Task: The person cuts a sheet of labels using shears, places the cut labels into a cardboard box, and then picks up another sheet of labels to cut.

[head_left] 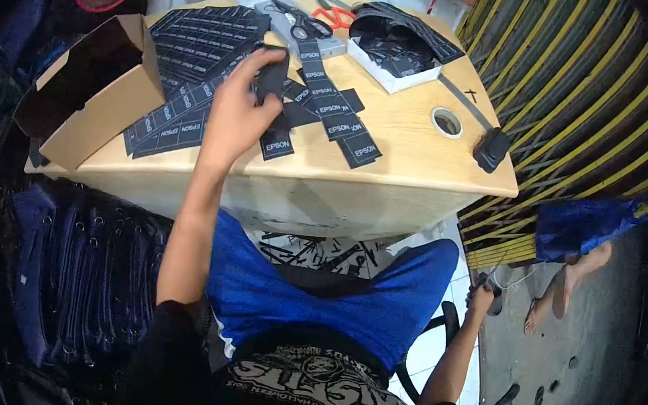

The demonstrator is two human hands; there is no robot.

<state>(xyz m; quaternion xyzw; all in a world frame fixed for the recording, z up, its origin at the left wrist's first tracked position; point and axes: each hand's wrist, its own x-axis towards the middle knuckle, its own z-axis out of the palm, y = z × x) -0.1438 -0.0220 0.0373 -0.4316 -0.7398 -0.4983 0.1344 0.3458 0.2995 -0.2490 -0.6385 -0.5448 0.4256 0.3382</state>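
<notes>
My left hand (242,111) is over the wooden table, thumb and fingers closed around a small black label piece (273,75) with its plain side showing. Beside it lie cut strips of black labels printed EPSON (328,106), some overlapping. Larger label sheets (206,38) spread out behind and to the left of this hand. My right hand (481,297) hangs low at my right side, away from the table. Its fingers look curled, with something small and dark by them that I cannot make out.
An open cardboard box (110,99) stands on the table's left. Scissors (307,26), a white box of labels (392,77), a tape roll (447,122) and a black lump (491,149) are also there. Dark straps (88,279) hang below left; a yellow folding gate (572,95) is right.
</notes>
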